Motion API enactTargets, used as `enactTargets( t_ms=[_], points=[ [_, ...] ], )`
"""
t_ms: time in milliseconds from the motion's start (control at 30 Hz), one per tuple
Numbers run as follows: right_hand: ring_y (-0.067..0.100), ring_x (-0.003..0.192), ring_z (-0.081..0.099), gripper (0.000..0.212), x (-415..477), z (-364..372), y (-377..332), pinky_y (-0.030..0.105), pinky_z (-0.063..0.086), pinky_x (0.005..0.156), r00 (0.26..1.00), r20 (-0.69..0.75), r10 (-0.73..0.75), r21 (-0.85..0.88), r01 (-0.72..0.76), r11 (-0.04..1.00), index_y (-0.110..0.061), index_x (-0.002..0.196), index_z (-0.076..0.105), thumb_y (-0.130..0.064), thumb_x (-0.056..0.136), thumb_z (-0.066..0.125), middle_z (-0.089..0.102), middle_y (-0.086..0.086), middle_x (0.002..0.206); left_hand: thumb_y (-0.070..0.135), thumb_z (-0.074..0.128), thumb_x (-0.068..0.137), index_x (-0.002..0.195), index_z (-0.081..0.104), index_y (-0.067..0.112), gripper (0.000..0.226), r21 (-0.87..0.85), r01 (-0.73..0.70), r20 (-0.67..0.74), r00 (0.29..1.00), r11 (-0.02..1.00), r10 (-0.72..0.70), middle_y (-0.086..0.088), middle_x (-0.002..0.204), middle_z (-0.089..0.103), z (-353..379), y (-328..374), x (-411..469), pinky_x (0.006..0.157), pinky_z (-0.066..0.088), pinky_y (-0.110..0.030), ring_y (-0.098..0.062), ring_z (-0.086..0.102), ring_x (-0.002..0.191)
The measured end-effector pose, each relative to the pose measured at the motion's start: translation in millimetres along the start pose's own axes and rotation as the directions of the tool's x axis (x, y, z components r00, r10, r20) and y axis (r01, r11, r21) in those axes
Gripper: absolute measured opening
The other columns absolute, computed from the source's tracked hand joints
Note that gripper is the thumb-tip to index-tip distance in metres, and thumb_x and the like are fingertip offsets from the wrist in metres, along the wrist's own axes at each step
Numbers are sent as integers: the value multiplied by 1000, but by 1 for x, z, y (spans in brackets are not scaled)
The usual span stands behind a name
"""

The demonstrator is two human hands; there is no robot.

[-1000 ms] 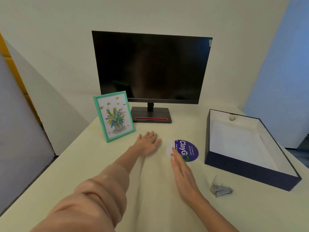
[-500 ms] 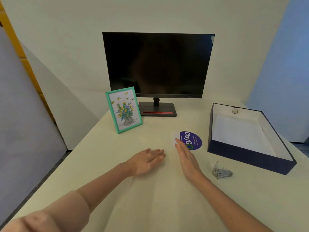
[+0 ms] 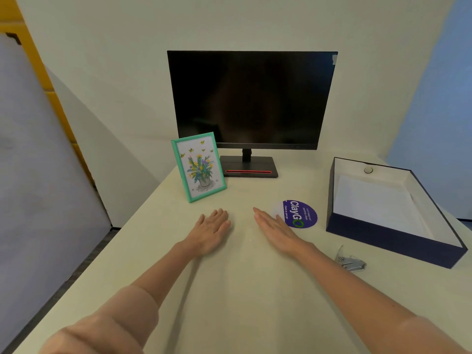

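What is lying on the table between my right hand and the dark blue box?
In the head view, the round purple ClayGo sticker lies flat between the right hand and the box.

Looks like an office, or at least a work corner of one. Going by the dark monitor [image 3: 251, 98] on its stand at the back of a plain cream desk [image 3: 242, 290], set against a bare wall. Also a round purple "ClayGo" sticker [image 3: 300, 213] lying flat on top, very shared-workplace. Add a navy box [image 3: 393, 241] with white paper inside, a small metal clip-like tool [image 3: 351, 261], a blue partition [image 3: 439, 111] on the right, yellow cabinets [image 3: 15, 19] far left. Only homey bit: a green-framed flower picture [image 3: 198, 166].
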State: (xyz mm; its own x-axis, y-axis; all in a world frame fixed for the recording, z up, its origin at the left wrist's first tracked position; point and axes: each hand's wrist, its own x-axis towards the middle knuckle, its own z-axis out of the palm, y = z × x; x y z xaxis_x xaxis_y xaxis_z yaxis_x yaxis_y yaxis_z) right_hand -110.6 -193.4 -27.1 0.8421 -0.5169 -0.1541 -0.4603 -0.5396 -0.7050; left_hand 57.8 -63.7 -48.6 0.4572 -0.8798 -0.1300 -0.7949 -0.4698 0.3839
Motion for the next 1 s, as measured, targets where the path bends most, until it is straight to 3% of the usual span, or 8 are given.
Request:
enactTargets(
  t_ms=[233, 400, 500, 567, 633, 733, 833, 1000],
  points=[
    [-7, 144, 8, 50, -35, 17, 16, 26, -2, 121, 984, 95, -153, -25, 156, 987, -44, 148, 21, -53, 100, 10, 25, -24, 154, 36, 16, 104, 152, 19, 24, 50, 2, -206, 9, 978, 979, 206, 7, 161, 14, 15, 14, -22, 122, 0, -31, -5, 7, 148],
    [-16, 136, 20, 47, -74, 26, 12, 19, 6, 117, 980, 129, -150, 67, 142, 988, -45, 145, 28, -49, 101, 14, 34, -27, 147, 36, 19, 104, 151, 24, 25, 49, -61, -252, 7, 967, 966, 253, 8, 160, 19, 24, 24, -60, 122, 1, -26, -2, 11, 147],
    [-26, 118, 36, 48, -86, 20, 10, 19, 19, 111, 991, 34, -132, 288, 117, 950, -42, 141, 41, -52, 99, 20, 54, -22, 135, 40, 21, 103, 148, 30, 33, 46, -249, -186, -45, 983, 951, 181, 11, 155, 30, 24, 28, -81, 121, 7, -25, -8, 22, 145],
    [-13, 128, 39, 48, -79, 15, 14, 23, 19, 115, 992, -96, -83, 340, 111, 934, -38, 141, 43, -51, 100, 20, 54, -18, 138, 44, 24, 102, 143, 38, 38, 44, -414, -159, -165, 981, 896, 98, 12, 151, 39, 19, 26, -89, 122, 13, -32, -11, 30, 143],
    [0, 142, 27, 51, -69, 16, 14, 30, 11, 121, 993, -104, -47, 283, 75, 956, -40, 144, 36, -55, 99, 16, 41, -18, 148, 39, 25, 103, 142, 40, 34, 42, -471, -133, -255, 967, 872, 9, 10, 150, 41, 15, 23, -97, 122, 11, -31, -11, 31, 142],
    [2, 147, 9, 57, -55, 28, 11, 34, 0, 123, 998, -26, -52, 118, 55, 992, -49, 145, 24, -65, 93, 6, 27, -24, 154, 33, 24, 104, 148, 31, 27, 45, -465, -45, -234, 969, 884, -73, 8, 155, 31, 11, 22, -103, 118, 3, -24, -12, 20, 147],
    [-3, 146, 6, 56, -50, 33, 3, 29, -4, 122, 995, 19, -95, 50, 94, 994, -47, 148, 21, -59, 96, 3, 24, -23, 155, 35, 23, 104, 152, 22, 25, 48, -435, 0, -191, 977, 900, -93, 5, 158, 22, 7, 23, -93, 118, 0, -25, -13, 12, 149],
    [-2, 142, 16, 55, -59, 30, 2, 27, -2, 120, 995, 54, -88, 105, 82, 991, -45, 145, 31, -56, 98, 4, 45, -21, 145, 28, 21, 104, 153, 15, 17, 51, -271, 41, -125, 989, 962, -78, -2, 160, 18, 5, 22, -61, 120, 1, -32, -14, 11, 149]
  ],
)
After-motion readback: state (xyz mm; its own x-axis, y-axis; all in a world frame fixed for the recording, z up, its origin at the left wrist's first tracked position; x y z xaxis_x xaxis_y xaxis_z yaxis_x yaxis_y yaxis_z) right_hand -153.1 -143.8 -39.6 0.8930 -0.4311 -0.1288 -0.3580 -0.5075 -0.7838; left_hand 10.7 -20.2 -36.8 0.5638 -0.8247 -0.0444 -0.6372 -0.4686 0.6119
